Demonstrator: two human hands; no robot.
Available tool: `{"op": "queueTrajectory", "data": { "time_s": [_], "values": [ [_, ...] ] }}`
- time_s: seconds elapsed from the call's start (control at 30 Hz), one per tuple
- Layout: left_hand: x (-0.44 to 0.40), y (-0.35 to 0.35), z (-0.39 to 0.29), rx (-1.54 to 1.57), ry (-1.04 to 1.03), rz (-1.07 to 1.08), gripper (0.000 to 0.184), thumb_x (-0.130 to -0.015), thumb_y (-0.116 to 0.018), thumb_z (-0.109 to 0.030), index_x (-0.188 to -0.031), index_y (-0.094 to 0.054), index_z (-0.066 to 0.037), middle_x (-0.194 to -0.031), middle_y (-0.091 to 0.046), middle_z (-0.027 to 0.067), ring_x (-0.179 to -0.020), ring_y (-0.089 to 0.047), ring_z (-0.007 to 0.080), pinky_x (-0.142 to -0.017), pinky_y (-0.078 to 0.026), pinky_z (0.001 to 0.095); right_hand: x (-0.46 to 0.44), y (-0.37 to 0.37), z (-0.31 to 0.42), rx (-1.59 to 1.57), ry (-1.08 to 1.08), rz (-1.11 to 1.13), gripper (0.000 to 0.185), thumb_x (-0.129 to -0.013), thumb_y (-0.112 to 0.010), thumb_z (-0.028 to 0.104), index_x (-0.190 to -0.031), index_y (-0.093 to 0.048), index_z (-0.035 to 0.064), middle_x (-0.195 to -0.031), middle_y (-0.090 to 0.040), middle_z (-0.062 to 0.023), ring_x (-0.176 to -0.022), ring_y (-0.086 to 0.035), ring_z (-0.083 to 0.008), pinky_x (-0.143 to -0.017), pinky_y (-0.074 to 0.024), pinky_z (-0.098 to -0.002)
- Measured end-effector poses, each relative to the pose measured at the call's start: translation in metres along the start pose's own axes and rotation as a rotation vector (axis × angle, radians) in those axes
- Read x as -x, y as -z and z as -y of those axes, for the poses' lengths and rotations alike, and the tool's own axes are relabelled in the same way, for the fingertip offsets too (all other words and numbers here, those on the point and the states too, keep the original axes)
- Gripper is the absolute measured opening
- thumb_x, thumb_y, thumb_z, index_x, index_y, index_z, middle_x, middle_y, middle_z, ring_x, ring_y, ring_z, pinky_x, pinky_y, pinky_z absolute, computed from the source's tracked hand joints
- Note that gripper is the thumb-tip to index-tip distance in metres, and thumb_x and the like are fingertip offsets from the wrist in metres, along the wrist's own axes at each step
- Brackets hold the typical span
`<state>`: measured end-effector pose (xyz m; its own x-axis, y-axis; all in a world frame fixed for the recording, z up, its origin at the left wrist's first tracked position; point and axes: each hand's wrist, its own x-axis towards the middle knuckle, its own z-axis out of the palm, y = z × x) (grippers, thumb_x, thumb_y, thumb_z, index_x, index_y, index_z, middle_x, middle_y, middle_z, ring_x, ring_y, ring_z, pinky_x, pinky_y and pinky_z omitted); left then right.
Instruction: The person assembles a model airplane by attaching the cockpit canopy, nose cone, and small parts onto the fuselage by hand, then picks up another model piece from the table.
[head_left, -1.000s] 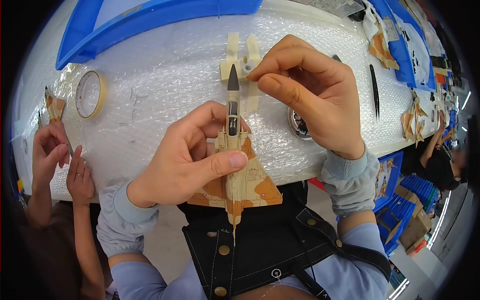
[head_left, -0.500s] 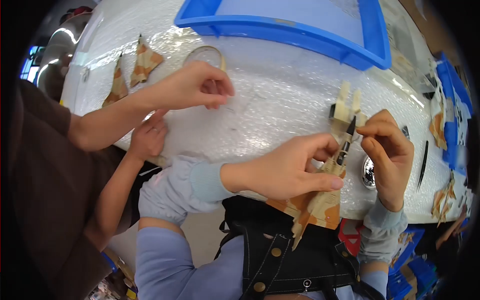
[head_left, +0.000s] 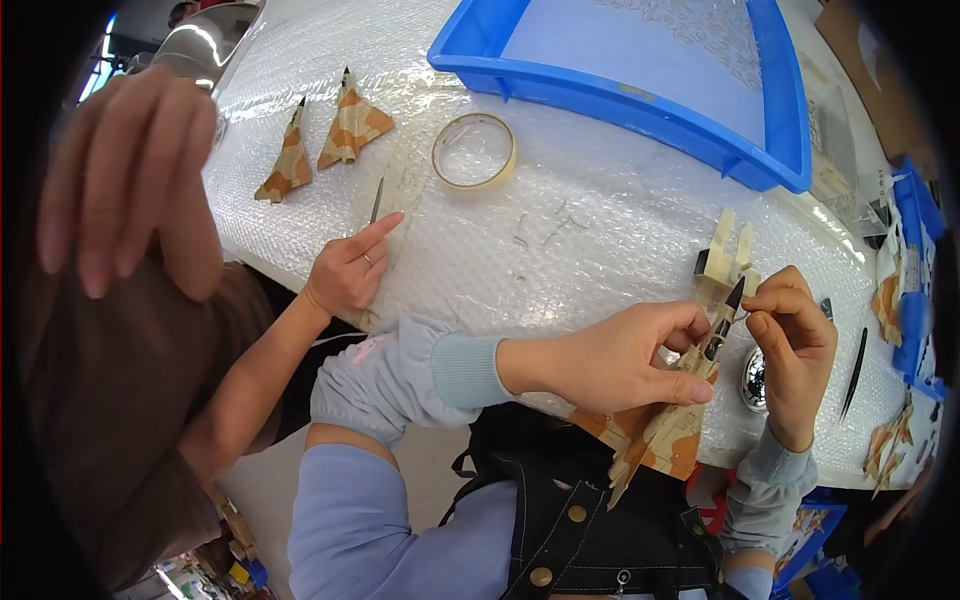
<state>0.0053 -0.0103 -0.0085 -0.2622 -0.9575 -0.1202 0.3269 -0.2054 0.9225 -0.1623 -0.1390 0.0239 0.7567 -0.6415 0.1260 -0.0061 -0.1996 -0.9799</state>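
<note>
A model fighter jet (head_left: 682, 440) in tan and orange camouflage, with a black nose, lies slanted at the table's front edge. My left hand (head_left: 610, 355) is wrapped over its body, thumb and fingers on either side. Beside the black nose, my right hand (head_left: 795, 345) is closed in a pinch; whatever its fingertips hold is too small to make out. A cream-coloured two-pronged block (head_left: 722, 262) sits just beyond the nose. The shiny silver dome (head_left: 754, 380) stands between the jet and my right wrist.
A blue tray (head_left: 620, 92) holds small clear pieces. On the bubble wrap lie a tape roll (head_left: 511, 165), two jet models (head_left: 353, 125), and dark tweezers (head_left: 855, 372). At left, a co-worker's raised hand (head_left: 130, 180) and lower hand (head_left: 345, 272) are near a thin metal tool (head_left: 377, 200).
The view has shifted, so the table things appear lower and further right. The co-worker's upper hand has drawn back left, uncovering the tape roll. My hands keep their hold by the jet.
</note>
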Motion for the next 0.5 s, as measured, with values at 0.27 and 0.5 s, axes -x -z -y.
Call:
{"op": "queueTrajectory", "data": {
  "time_s": [0.27,0.5],
  "values": [
    [0.0008,0.0006,-0.0035,-0.003,0.021,0.005,0.040,-0.090,-0.068,-0.022,-0.115,-0.045,0.000,-0.105,-0.054,0.0060,-0.097,-0.052,0.0080,-0.078,-0.050,0.0244,-0.0002,-0.0017,0.0000,-0.006,0.003,-0.001,0.011,-0.082,-0.066,-0.004,-0.093,-0.066,-0.0019,-0.088,-0.053,-0.0039,-0.080,-0.049,-0.0105,-0.073,-0.0369,-0.0223],
    [0.0003,0.0007,-0.0002,-0.030,0.022,0.003,0.039,-0.090,-0.068,-0.020,-0.113,-0.045,0.000,-0.104,-0.055,0.0058,-0.096,-0.053,0.0076,-0.077,-0.050,0.0240,0.0001,-0.0005,-0.0007,0.015,-0.004,0.007,0.011,-0.082,-0.066,-0.004,-0.092,-0.066,-0.0018,-0.087,-0.053,-0.0038,-0.080,-0.048,-0.0106,-0.072,-0.0367,-0.0224]
  ]
}}
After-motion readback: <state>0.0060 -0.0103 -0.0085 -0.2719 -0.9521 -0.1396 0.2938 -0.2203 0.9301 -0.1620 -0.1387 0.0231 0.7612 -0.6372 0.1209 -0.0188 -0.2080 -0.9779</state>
